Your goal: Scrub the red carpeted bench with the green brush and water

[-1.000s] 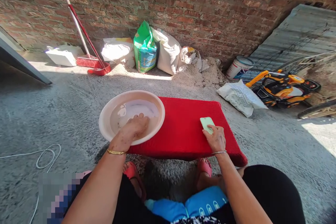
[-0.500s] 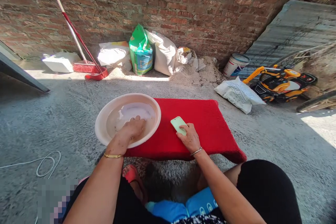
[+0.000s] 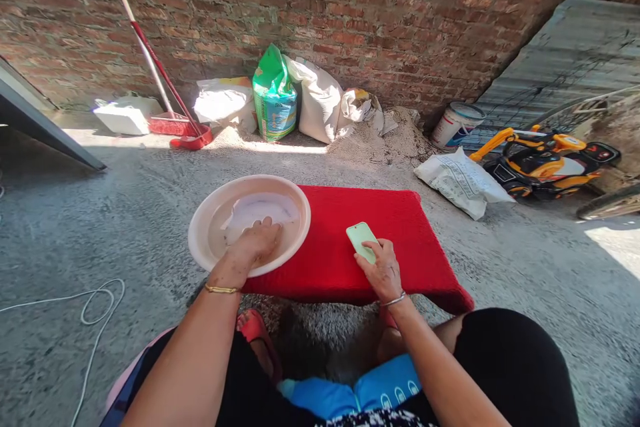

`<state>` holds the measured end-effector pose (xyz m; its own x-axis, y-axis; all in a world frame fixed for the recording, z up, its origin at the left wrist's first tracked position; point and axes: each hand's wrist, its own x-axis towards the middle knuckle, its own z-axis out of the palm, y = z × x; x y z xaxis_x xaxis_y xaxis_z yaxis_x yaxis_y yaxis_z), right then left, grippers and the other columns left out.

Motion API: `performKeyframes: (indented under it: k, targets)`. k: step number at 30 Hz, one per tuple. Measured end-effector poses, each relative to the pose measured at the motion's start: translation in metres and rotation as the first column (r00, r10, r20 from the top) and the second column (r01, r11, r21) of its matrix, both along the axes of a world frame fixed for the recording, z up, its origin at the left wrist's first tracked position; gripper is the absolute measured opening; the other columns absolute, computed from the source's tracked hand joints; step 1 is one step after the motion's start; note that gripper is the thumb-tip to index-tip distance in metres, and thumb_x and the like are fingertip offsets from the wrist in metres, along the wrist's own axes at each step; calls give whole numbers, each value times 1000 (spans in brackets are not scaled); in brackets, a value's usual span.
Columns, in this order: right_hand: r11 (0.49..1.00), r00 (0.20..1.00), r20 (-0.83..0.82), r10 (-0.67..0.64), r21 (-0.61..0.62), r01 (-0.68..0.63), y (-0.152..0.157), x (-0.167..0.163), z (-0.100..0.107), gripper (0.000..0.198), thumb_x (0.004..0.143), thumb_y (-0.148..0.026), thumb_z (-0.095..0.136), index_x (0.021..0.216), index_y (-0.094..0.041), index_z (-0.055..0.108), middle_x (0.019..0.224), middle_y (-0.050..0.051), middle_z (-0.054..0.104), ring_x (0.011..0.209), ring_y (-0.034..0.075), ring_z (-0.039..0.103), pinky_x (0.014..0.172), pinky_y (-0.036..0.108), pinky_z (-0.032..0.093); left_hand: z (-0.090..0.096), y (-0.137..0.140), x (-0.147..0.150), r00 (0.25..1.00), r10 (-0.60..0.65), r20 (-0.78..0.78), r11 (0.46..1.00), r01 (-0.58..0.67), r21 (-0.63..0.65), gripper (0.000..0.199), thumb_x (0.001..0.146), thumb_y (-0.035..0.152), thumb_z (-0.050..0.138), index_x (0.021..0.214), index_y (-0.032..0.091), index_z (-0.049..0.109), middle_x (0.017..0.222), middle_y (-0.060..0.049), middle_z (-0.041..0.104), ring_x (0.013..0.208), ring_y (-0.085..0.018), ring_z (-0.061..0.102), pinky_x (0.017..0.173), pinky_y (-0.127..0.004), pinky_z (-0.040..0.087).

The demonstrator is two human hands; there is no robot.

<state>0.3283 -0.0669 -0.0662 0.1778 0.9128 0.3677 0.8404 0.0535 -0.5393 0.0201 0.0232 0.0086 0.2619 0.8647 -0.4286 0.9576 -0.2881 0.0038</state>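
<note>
My left hand [image 3: 259,240] is down in a pale pink basin [image 3: 197,233] with shallow water in it. The fingers point away from me with bent knuckles; their tips are partly hidden, so I cannot tell whether they grip anything. On the red cloth cover [image 3: 325,273] of a low table, a light green phone [image 3: 359,235] lies flat or nearly so. My right hand [image 3: 383,267] has its thumb and fingers at the near end of the phone, holding its edges. The basin stands on the table's left end.
Full sacks [image 3: 315,100] and a green bag [image 3: 274,100] lean along the brick wall, beside a sand heap [image 3: 385,137]. A broom [image 3: 163,60], a bucket [image 3: 455,125], a white sack [image 3: 463,180] and a toy digger [image 3: 545,160] stand around. A cable [image 3: 95,293] loops on the floor.
My right hand and the phone have shifted right over the red cloth. My left hand stays in the basin. The whole view has turned slightly left.
</note>
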Motion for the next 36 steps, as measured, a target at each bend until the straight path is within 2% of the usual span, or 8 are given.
performKeyframes:
  k: [3,6,15,20,24,27,33,36]
  targets:
    - [987,987,22,162,-6,-162,-7,-45,0,29,79,-34,67,105,-23,70,111,10,54,100,23,56,86,36,49,1,0,0,1000,-12,-4,1000,11,-11,42,94,20,31,128,16,55,124,-19,53,114,-33,56,91,-51,48]
    - [968,965,72,251,-31,-250,-9,-60,1,30,78,-31,68,106,-22,69,114,11,54,102,24,55,88,37,48,1,1,1,1000,-8,-7,1000,8,0,40,93,20,34,124,15,57,123,-19,53,110,-32,58,90,-51,49]
    - [993,998,41,-47,-109,52,0,1,10,29,75,-34,69,101,-23,72,104,8,55,95,23,57,83,37,49,2,0,2,1000,-4,29,1000,5,-14,41,93,19,31,125,15,55,123,-20,53,110,-33,57,89,-54,48]
    - [985,995,-46,90,-144,-96,0,-41,17,29,76,-34,69,103,-24,71,106,7,55,94,21,58,81,33,49,5,0,3,1000,7,19,1000,-7,-16,39,92,19,34,123,16,57,123,-19,53,113,-34,55,89,-53,48]
    - [961,977,-8,214,-179,-212,5,-66,17,30,76,-32,69,105,-24,71,108,7,54,98,21,58,82,31,48,7,-3,4,998,45,43,999,-44,-25,41,93,20,33,126,16,57,127,-19,52,118,-34,52,93,-52,46]
    - [958,976,51,212,-206,-198,8,-54,12,29,76,-32,68,103,-24,71,107,7,54,95,20,57,81,32,48,8,-5,4,996,61,66,998,-60,-19,40,94,21,35,126,17,57,127,-18,53,119,-33,52,95,-53,45]
    - [998,997,46,63,-5,-63,10,-8,-8,33,78,-43,63,103,-22,70,104,8,53,99,24,54,87,39,47,13,-9,5,995,49,84,999,-48,-11,41,92,17,36,127,16,57,126,-19,52,119,-33,51,93,-53,46]
    - [998,998,9,57,16,-57,10,7,-14,35,79,-48,61,100,-21,69,99,8,52,97,24,53,87,40,47,16,-11,7,995,59,84,998,-56,-30,41,91,17,38,128,15,56,128,-19,50,121,-34,49,95,-52,45]
